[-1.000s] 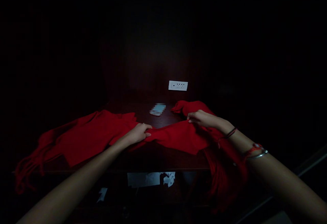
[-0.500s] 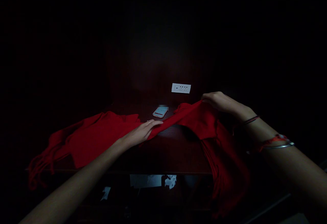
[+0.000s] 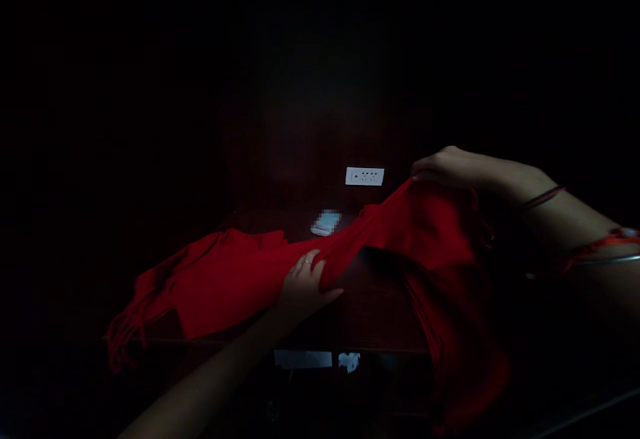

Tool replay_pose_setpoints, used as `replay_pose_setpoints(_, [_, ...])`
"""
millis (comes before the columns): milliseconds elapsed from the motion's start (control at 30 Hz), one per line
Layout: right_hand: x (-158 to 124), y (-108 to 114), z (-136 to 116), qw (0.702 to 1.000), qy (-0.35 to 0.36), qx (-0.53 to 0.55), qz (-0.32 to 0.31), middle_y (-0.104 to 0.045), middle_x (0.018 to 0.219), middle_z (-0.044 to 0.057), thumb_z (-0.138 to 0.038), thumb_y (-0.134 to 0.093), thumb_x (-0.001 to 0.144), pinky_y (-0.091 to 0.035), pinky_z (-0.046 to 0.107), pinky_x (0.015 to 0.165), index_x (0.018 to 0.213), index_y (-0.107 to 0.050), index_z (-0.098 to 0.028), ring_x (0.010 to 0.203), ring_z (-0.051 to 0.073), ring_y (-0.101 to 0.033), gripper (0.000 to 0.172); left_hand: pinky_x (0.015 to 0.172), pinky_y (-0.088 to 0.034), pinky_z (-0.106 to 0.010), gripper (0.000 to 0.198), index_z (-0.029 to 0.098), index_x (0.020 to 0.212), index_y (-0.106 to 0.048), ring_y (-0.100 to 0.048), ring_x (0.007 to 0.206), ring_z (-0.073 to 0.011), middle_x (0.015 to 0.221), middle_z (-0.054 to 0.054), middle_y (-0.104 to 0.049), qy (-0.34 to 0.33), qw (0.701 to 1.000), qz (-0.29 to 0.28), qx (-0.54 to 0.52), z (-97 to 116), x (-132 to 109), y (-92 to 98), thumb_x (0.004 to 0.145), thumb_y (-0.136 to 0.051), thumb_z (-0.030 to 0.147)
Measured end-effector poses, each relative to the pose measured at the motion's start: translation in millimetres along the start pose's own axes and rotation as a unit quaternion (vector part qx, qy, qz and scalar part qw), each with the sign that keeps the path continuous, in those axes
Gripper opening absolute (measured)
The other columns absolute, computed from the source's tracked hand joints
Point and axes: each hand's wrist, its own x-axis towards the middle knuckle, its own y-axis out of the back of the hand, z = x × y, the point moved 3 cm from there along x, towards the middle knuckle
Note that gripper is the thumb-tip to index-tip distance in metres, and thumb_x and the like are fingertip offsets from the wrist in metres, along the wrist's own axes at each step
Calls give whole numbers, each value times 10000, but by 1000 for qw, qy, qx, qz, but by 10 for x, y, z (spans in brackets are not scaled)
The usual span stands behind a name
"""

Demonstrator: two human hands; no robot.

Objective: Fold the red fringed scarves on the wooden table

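A red fringed scarf [image 3: 225, 285] stretches across a dark wooden desk [image 3: 365, 312], its tassels hanging at the left front edge. My left hand [image 3: 303, 289] lies on the scarf's middle, fingers spread and thumb out to the right. Raised at the right, my right hand [image 3: 443, 167] pinches the scarf's upper edge and lifts it into a slope. From there the cloth drops in folds past the desk's front edge. Behind the scarf lies a phone [image 3: 321, 231], partly covered by blurred pixels.
A white socket plate [image 3: 365, 176] is set in the dark back panel. Under the desktop are a pale sheet [image 3: 303, 359] and a crumpled white piece [image 3: 349, 361]. Most of the surroundings are too dark to make out.
My right hand has risen and moved right, pulling the scarf's edge higher. My left hand has slid down and right on the cloth, its fingers spreading. The view has shifted slightly left.
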Motion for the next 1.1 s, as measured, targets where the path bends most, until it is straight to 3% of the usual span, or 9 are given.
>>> replay_pose_setpoints(133, [11, 0, 20, 1000, -11, -6, -11, -622, 701, 15, -164, -503, 731, -316, 202, 579, 786, -633, -112, 564, 54, -491, 150, 888, -322, -408, 252, 162, 922, -513, -295, 1143, -298, 1248, -132, -341, -13, 998, 53, 41, 250, 16, -215, 701, -532, 281])
replay_pose_setpoints(233, [-22, -36, 89, 1000, -3, -24, -10, -615, 693, 14, -174, -488, 747, -320, 201, 576, 772, -627, -129, 573, 71, -500, 149, 872, -343, -373, 159, 169, 862, -525, -363, 1101, -263, 1200, -120, -395, -21, 998, 52, 38, 171, 113, -203, 710, -483, 151])
replay_pose_setpoints(333, [-91, -184, 215, 999, -11, -35, -14, -605, 676, 16, -204, -469, 761, -328, 208, 558, 751, -617, -155, 567, 94, -507, 155, 825, -378, -306, 196, 184, 898, -518, -466, 983, -195, 1088, -87, -481, -61, 997, 39, -5, -12, 177, 7, 741, -422, 117])
replay_pose_setpoints(433, [-179, -481, 306, 999, -29, -4, -24, -605, 688, 21, -212, -454, 760, -343, 214, 563, 741, -608, -175, 593, 117, -522, 160, 767, -393, -253, 144, 181, 855, -527, -511, 846, -146, 942, -48, -539, -97, 992, 30, -81, -160, 221, 326, 785, -400, 179])
replay_pose_setpoints(567, [-302, -915, 227, 998, -28, 44, -28, -610, 767, 51, -208, -397, 780, -370, 225, 634, 766, -597, -160, 695, 143, -540, 206, 704, -386, -240, 175, 169, 759, -538, -514, 742, -132, 778, -6, -566, -69, 985, -9, -161, -304, 326, 696, 768, -454, 322])
replay_pose_setpoints(667, [-388, -1095, 107, 997, -33, 69, -16, -609, 801, 73, -219, -375, 791, -379, 237, 676, 789, -591, -141, 735, 153, -540, 230, 652, -373, -236, 228, 162, 716, -535, -500, 679, -124, 705, 13, -555, -21, 977, -60, -202, -443, 415, 809, 742, -467, 378])
replay_pose_setpoints(867, [-506, -1204, 71, 994, -42, 87, -56, -614, 789, 72, -199, -395, 778, -389, 218, 663, 797, -597, -135, 716, 140, -546, 213, 520, -347, -205, 270, 138, 644, -503, -461, 548, -99, 575, 27, -501, 54, 920, -216, -322, -733, 469, 621, 682, -492, 405])
replay_pose_setpoints(933, [-522, -1238, 93, 993, -37, 87, -74, -618, 790, 65, -173, -416, 759, -391, 213, 660, 793, -604, -139, 718, 138, -550, 194, 521, -353, -205, 268, 138, 648, -505, -467, 549, -101, 574, 24, -504, 62, 923, -217, -311, -796, 460, 551, 670, -502, 405])
replay_pose_setpoints(1100, [-537, -1326, 93, 994, -21, 65, -91, -629, 754, 41, -138, -452, 724, -400, 218, 667, 753, -621, -157, 716, 142, -560, 172, 576, -392, -212, 228, 153, 796, -504, -515, 615, -116, 662, 9, -550, 32, 966, -155, -207, -865, 493, 554, 701, -477, 359])
